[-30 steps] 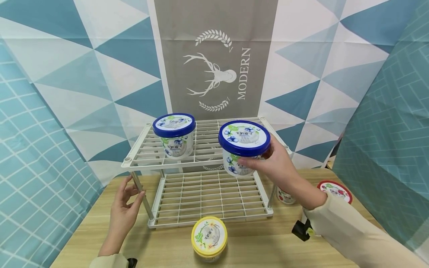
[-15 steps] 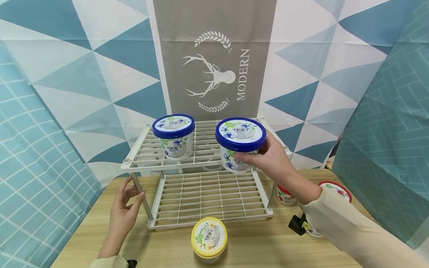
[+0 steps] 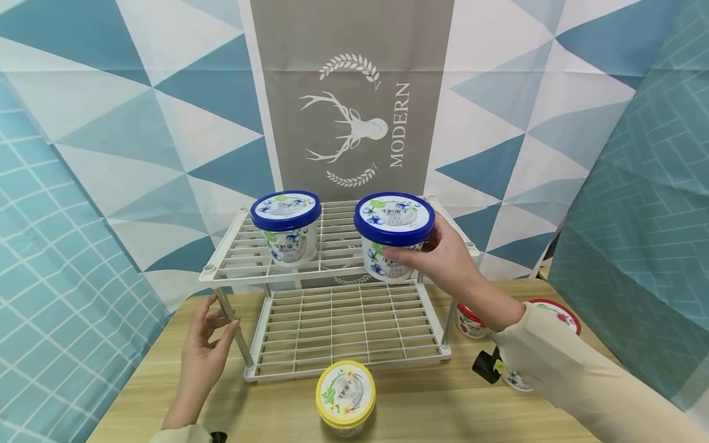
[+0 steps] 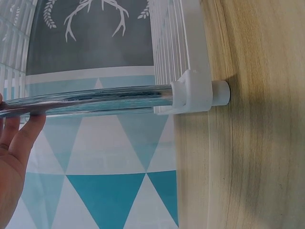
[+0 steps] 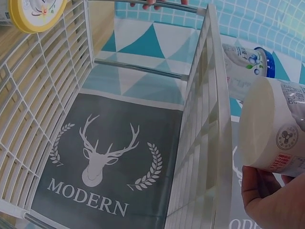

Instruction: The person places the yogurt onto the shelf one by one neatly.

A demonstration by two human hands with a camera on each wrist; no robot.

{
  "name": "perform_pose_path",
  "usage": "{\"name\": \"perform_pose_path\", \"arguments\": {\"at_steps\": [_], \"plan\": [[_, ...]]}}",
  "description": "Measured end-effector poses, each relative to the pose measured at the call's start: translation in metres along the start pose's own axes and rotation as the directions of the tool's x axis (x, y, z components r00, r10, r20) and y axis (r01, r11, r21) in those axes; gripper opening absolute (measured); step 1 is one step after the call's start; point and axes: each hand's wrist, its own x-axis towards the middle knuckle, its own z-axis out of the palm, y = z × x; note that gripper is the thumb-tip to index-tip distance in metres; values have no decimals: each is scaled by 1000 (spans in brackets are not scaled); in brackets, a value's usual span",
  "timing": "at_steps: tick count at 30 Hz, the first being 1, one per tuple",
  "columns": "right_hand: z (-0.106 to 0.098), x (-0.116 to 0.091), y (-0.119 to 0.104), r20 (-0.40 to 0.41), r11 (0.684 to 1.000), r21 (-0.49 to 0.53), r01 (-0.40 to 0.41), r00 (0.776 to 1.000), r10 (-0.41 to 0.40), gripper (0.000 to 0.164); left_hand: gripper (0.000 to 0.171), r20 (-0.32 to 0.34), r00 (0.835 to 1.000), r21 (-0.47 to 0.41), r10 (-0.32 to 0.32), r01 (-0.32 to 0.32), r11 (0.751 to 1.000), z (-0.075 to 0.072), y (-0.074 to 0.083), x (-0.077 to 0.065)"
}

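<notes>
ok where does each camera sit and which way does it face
Head: worn on head, looks forward and down at the rack; left hand and right hand show.
Left wrist: worn there, faces a metal post; left hand partly shows.
Right wrist: worn there, faces through the rack; right hand, tub and left fingers show.
Wrist views share the deer print.

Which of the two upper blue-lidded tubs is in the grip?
The right tub, held by the right hand; the left tub stands on the top shelf, untouched.

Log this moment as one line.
right hand: grips blue-lidded tub above upper shelf; left hand: holds rack post; upper shelf: second blue-lidded tub; table: yellow-lidded tub
</notes>
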Motion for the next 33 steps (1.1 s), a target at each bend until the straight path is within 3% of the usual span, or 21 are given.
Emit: {"name": "perform_pose_path", "arguments": {"at_steps": [33], "plan": [[5,15,-2,-1,999,33,-6,1000,6,71,66,-5,1000,2,-1,1,1000,0,0,0]]}}
